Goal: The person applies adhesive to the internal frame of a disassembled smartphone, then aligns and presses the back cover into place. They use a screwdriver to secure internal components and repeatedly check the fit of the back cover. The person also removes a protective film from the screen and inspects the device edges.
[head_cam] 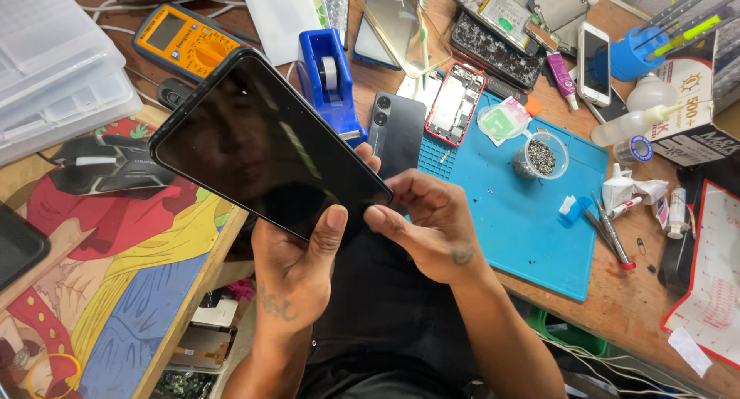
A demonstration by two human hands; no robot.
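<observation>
The left hand cradles a black phone from below, thumb pressed on the glass near its lower edge, fingers curled behind it. The right hand pinches the phone's near right corner with thumb and fingertips closed on the edge. The phone is tilted, screen up and dark, raised above the lap in front of the table's near edge.

To handle it well, the grip belongs on the frame, not on the glass, with the left palm carrying the weight while the right fingers work only at the corner; a slip here would likely drop it to the floor.

Just beyond lie a grey phone face down, a blue tape dispenser and a blue mat. Farther left sit a yellow meter and a black mouse.
</observation>
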